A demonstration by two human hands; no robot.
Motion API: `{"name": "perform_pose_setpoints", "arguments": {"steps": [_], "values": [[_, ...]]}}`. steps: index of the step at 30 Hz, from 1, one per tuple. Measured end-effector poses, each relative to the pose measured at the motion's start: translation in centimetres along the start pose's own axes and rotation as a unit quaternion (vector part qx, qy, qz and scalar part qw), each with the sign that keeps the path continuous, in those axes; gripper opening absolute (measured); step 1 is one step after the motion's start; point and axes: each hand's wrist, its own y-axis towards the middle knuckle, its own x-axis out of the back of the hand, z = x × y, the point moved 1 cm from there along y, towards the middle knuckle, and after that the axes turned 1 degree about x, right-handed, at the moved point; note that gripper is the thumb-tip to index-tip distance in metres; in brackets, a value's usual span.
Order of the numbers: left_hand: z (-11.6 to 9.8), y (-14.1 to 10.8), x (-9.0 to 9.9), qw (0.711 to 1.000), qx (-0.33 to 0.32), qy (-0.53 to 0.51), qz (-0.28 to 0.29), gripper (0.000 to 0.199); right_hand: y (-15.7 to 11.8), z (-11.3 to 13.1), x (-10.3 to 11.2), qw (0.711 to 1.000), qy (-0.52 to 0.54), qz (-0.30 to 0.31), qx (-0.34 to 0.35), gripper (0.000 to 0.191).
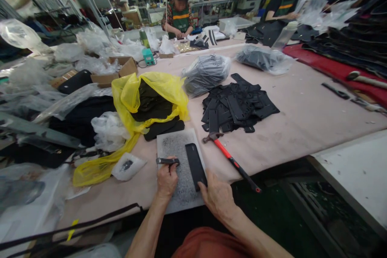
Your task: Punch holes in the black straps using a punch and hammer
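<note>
My left hand [167, 178] is closed around a dark metal tool [168, 161], perhaps a punch, held over a speckled white board [181, 187]. A flat black strip [195, 165] with rounded corners lies on the right half of that board. At the strip's near end my right hand [218, 194] grips its edge, thumb on top; the other fingers are partly hidden. A hammer [229, 156] with a red and black handle rests to the right of the board, its head beside a pile of black pieces [238, 102].
Behind the board stands a yellow plastic bag [123, 92] holding dark pieces. Clear bags of grey pieces [207, 74] lie farther back. A small white packet [128, 166] sits to the left. The table's front edge [281, 157] runs at right. Co-workers [178, 14] sit across the table.
</note>
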Motion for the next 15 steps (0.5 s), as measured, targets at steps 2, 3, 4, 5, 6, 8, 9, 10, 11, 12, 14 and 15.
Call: {"name": "perform_pose_setpoints", "arguments": {"steps": [2,3,4,5,6,8,9,10,11,12,14,15], "values": [[-0.1,0.1,0.0,1.000,-0.004,0.005,-0.002,0.020,1.2,-0.1,0.9,0.999,0.008,-0.047,0.012,0.036],[-0.2,0.1,0.0,1.000,-0.005,0.008,-0.002,0.020,1.9,-0.2,1.3,0.997,0.015,-0.070,0.021,0.040],[-0.2,0.2,0.1,1.000,-0.004,0.012,-0.001,0.020,2.8,-0.2,1.6,0.995,0.024,-0.091,0.035,0.046],[-0.2,0.2,0.1,1.000,-0.003,0.016,-0.001,0.020,3.6,-0.1,1.7,0.992,0.035,-0.107,0.053,0.054],[-0.3,0.2,0.1,1.000,-0.001,0.019,-0.001,0.020,4.4,0.0,1.5,0.989,0.044,-0.118,0.071,0.062],[-0.3,0.3,0.2,1.000,0.011,0.018,-0.004,0.022,5.5,0.2,0.7,0.986,0.054,-0.122,0.099,0.072],[-0.3,0.3,0.3,1.000,0.018,0.016,-0.005,0.022,5.8,0.4,0.0,0.986,0.055,-0.117,0.104,0.074],[-0.4,0.4,0.3,1.000,0.026,0.012,-0.005,0.023,6.0,0.5,-0.7,0.987,0.055,-0.111,0.103,0.075],[-0.6,0.5,0.4,0.999,0.034,0.007,-0.002,0.022,6.0,0.6,-1.4,0.988,0.055,-0.106,0.099,0.076],[-0.8,0.8,0.4,0.999,0.039,0.002,0.002,0.022,5.9,0.7,-2.1,0.989,0.056,-0.104,0.095,0.075],[-1.4,1.6,0.3,0.999,0.046,-0.011,0.011,0.021,5.6,0.8,-3.0,0.989,0.060,-0.103,0.090,0.075],[-1.8,2.1,0.2,0.999,0.047,-0.019,0.016,0.021,5.5,0.8,-3.2,0.988,0.064,-0.104,0.090,0.076]]}}
